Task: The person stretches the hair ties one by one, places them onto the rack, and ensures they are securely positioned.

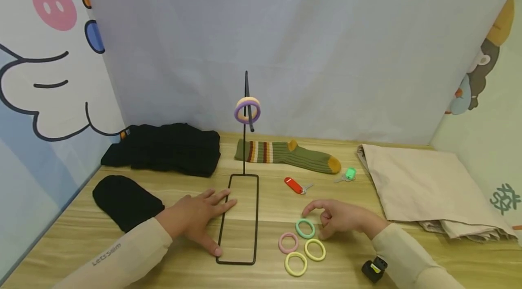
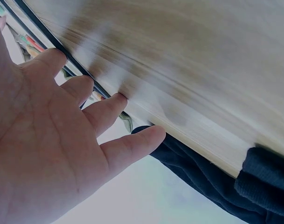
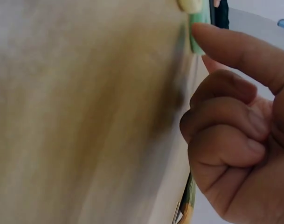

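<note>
My left hand (image 1: 200, 216) spreads its fingers over the left side of a black wire stand's rectangular base (image 1: 257, 216), thumb at the front corner. In the left wrist view the fingers (image 2: 109, 114) are straight, right at the dark wire. My right hand (image 1: 342, 216) is beside a green ring (image 1: 313, 230), index finger and thumb apart near its edge, the other fingers curled in. The right wrist view has the thumb tip right at the green ring (image 3: 197, 39). A pink ring (image 1: 279, 243) and two yellow rings (image 1: 306, 266) lie close by. A purple ring (image 1: 236, 114) and a pale yellow one hang on the stand's arm.
Black folded cloth (image 1: 171, 148) and a black knit piece (image 1: 126, 203) lie left. Behind are a green striped sock (image 1: 277, 152), a red-tagged key (image 1: 293, 185) and a green-capped key (image 1: 350, 173). Folded beige cloth (image 1: 420, 180) lies right; a small black device (image 1: 373, 270) is near the right sleeve.
</note>
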### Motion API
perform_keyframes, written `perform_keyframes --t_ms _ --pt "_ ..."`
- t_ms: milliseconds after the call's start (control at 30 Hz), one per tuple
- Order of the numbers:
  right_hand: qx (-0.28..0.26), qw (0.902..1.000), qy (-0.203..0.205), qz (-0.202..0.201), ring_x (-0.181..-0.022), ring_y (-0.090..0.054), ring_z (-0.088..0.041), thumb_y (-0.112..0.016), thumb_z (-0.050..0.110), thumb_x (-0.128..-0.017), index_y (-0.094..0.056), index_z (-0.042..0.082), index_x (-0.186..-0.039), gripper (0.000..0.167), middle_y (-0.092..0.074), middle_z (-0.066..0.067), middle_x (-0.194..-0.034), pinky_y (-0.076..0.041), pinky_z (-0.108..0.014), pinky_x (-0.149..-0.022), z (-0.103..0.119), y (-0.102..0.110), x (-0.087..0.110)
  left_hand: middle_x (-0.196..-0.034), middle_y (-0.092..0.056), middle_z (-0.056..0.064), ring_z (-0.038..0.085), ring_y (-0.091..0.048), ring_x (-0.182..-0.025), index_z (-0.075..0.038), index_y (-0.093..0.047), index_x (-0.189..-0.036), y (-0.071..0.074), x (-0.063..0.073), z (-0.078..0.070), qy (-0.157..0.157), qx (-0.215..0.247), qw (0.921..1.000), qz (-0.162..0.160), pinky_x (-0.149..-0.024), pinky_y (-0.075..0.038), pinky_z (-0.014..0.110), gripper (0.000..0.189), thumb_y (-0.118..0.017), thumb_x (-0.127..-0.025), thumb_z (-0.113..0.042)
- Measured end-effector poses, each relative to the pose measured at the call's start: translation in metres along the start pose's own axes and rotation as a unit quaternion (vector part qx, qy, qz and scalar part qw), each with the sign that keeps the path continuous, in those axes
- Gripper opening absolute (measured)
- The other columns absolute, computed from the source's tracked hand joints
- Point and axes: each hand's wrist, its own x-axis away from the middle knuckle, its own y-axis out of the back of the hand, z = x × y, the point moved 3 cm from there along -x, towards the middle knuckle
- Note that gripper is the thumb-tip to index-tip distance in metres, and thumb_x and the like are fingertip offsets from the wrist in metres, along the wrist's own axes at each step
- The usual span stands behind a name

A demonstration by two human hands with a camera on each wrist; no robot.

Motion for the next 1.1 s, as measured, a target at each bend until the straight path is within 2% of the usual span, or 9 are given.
perform_keyframes --t_ms 300,633,900,1100 --pt "0.013 0.9996 0.024 0.003 -0.048 -0.027 -0.006 -0.068 -0.007 -0.070 -0.055 0.007 -0.113 0.047 -0.029 0.007 -0.054 -0.026 -0.018 -0.049 0.0050 -0.0084 -0.0017 -0.157 -0.010 -0.006 0.032 -0.015 -0.142 -0.035 -0.020 -0.147 0.0007 0.0009 -0.0012 0.003 0.003 1.0000 0.003 -0.095 -0.029 0.067 0.110 -0.062 -0.055 -0.080" --pt "0.036 0.9988 0.031 -0.015 -0.046 -0.029 -0.005 -0.069 0.003 -0.079 -0.056 0.008 -0.111 0.034 -0.031 0.007 -0.053 -0.028 -0.018 -0.047 0.0056 -0.0100 0.0000 -0.157 -0.011 -0.004 0.033 -0.016 -0.142 -0.034 -0.020 -0.148 0.0010 0.0013 -0.0021 0.002 -0.003 1.0000 0.000 -0.094 -0.030 0.068 0.111 -0.061 -0.056 -0.080" --pt "0.034 0.9988 0.032 -0.015 -0.044 -0.030 -0.004 -0.067 0.007 -0.083 -0.055 0.008 -0.109 0.028 -0.032 0.007 -0.051 -0.028 -0.018 -0.046 0.0029 -0.0099 0.0002 -0.157 -0.011 -0.003 0.033 -0.016 -0.142 -0.035 -0.020 -0.148 0.0002 -0.0003 -0.0024 0.001 -0.005 1.0000 0.000 -0.094 -0.030 0.067 0.111 -0.061 -0.055 -0.080" --pt "0.053 0.9964 0.054 -0.037 -0.046 -0.033 -0.003 -0.067 0.010 -0.084 -0.055 0.010 -0.108 0.027 -0.034 0.008 -0.053 -0.030 -0.017 -0.048 0.0089 -0.0090 -0.0017 -0.157 -0.010 -0.005 0.032 -0.015 -0.142 -0.036 -0.020 -0.147 -0.0003 0.0009 -0.0009 0.010 -0.009 0.9999 0.003 -0.095 -0.030 0.067 0.111 -0.062 -0.054 -0.081"
